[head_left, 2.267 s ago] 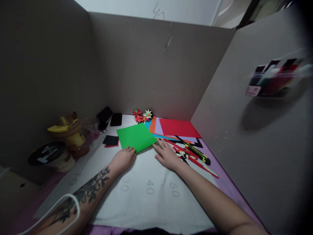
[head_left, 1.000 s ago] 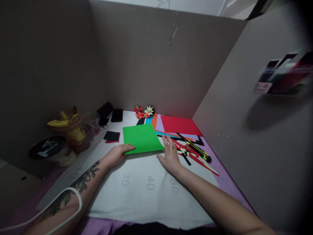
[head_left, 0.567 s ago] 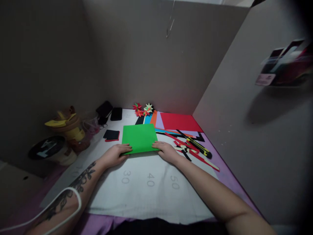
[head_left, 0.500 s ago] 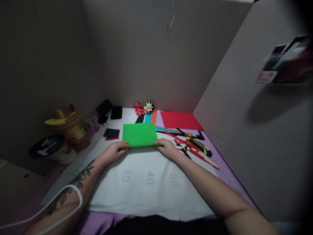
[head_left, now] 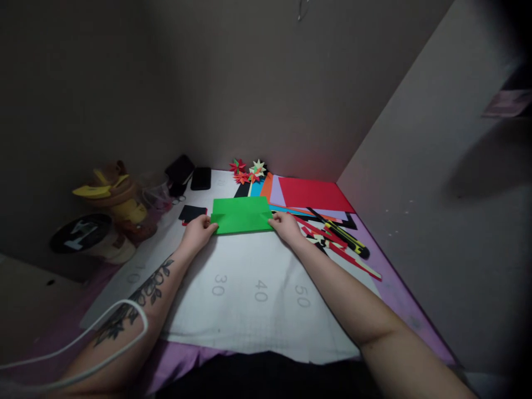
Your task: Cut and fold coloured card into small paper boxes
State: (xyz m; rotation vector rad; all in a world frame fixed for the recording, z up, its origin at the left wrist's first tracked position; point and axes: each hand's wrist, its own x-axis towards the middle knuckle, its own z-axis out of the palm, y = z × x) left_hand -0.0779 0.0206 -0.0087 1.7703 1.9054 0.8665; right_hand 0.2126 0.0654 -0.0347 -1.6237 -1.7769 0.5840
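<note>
A bright green sheet of paper point(head_left: 241, 216) is held between my two hands over the middle of the white mat point(head_left: 257, 327). Its near part is bent up toward the far part, forming a band across the front. My left hand point(head_left: 198, 230) pinches its near left corner, thumb on top. At the near right corner, my right hand point(head_left: 286, 227) pinches it the same way. Just past my left hand lie small black paper squares point(head_left: 192, 213) with a red edge below. To the right of my right hand are red, black and cream paper strips point(head_left: 332, 244) and a yellow-black utility knife point(head_left: 349, 238).
Coloured sheets point(head_left: 311, 193) lie at the back right, beside several folded paper stars point(head_left: 251, 170). A black phone point(head_left: 201, 178) sits at the back left. Yellow pots point(head_left: 128, 208) and a black-lidded container point(head_left: 83, 235) stand at left. A white cable point(head_left: 143, 318) crosses my left forearm.
My hands have lifted the near edge of the green paper and carried it away from me, folding it over the sheet. The view has shifted slightly.
</note>
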